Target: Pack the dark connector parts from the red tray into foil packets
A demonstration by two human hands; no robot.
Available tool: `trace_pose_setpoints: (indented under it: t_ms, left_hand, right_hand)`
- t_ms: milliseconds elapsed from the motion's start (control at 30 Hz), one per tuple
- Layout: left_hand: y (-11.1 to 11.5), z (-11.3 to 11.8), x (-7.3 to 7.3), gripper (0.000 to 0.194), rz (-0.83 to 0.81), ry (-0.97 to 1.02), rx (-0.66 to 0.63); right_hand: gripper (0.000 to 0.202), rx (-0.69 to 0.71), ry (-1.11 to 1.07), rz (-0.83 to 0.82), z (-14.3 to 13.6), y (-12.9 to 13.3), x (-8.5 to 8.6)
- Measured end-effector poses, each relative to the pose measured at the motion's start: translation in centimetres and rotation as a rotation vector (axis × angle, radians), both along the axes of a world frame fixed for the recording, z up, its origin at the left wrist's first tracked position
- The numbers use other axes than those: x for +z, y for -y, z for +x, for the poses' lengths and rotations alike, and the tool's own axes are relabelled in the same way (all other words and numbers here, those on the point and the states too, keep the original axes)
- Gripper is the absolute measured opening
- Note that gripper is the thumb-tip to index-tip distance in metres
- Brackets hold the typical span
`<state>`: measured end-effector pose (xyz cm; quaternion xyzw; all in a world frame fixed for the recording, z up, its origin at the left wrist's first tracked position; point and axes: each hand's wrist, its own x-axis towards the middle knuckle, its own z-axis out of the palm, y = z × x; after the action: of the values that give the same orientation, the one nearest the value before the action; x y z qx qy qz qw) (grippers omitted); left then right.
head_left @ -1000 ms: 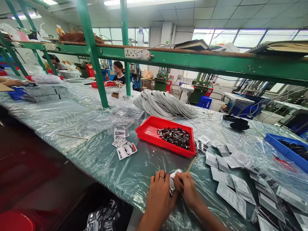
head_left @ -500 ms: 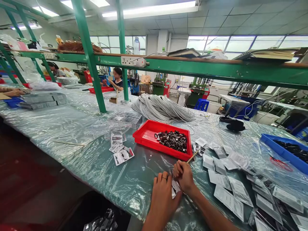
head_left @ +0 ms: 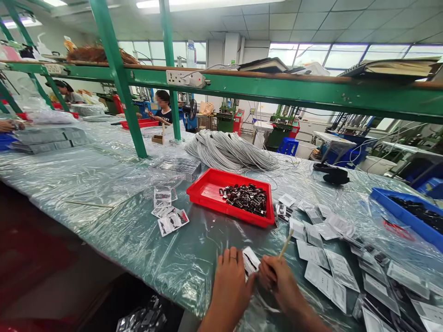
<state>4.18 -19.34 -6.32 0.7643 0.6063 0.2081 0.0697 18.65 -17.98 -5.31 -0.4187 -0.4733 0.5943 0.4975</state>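
My left hand [head_left: 230,279] lies flat on the plastic-covered table, fingers stretched forward, a ring on one of them. Beside its thumb is a small printed card packet [head_left: 251,258], white with dark pictures, its lower part hidden between my hands. Closed fingers of my right hand [head_left: 281,279] grip a thin wooden stick [head_left: 286,243] that points up and away. That hand is at the packet's right edge; whether it also touches the packet I cannot tell. Just beyond is a red tray [head_left: 204,196] holding many small shiny dark metal pieces [head_left: 247,199].
Flat clear packets with white cards [head_left: 325,281] spread on the right, near a blue tray [head_left: 380,196] of black parts. Printed cards [head_left: 171,220] lie left of the red tray. Behind it sits a grey cable coil [head_left: 228,150]. A green shelf frame [head_left: 119,83] crosses above. Co-workers sit farther back.
My right hand has moved down and toward me, the stick now more upright. More of the packet's upper end shows between my hands. The view has shifted slightly.
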Motion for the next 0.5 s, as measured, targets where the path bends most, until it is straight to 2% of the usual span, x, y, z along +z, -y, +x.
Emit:
trace_pose_setpoints:
  t_ms: [100, 167, 267, 333, 367, 400, 500]
  left_hand:
    - [-0.1, -0.6, -0.1, 0.044, -0.026, 0.084, 0.014]
    - [-0.2, -1.2, -0.4, 0.047, -0.044, 0.187, -0.021]
    - [-0.6, -1.9, -0.6, 0.044, -0.098, 0.388, -0.067]
    - [-1.3, -2.3, -0.3, 0.039, -0.138, 0.53, -0.12]
    - [-1.7, -2.4, 0.2, 0.038, -0.169, 0.595, -0.16]
    - [-2.3, -2.6, 0.7, 0.039, -0.204, 0.656, -0.201]
    - [-4.6, -3.4, 2.8, 0.051, -0.27, 0.894, -0.265]
  right_hand:
    - [0.05, -0.036, 0.153, -0.048, 3.5, 0.2, 1.2]
    - [0.041, -0.09, 0.479, 0.012, 6.0, -0.3, 1.6]
    - [0.028, -0.242, 0.938, 0.214, 7.8, -0.7, 1.6]
    - [0.038, -0.326, 1.032, 0.363, 6.9, -0.9, 1.8]
    - [0.043, -0.301, 1.017, 0.413, 5.9, -1.1, 2.1]
    - [0.043, -0.216, 0.983, 0.436, 4.6, -1.6, 2.6]
    - [0.026, 0.089, 0.823, 0.408, 0.9, -4.3, 4.7]
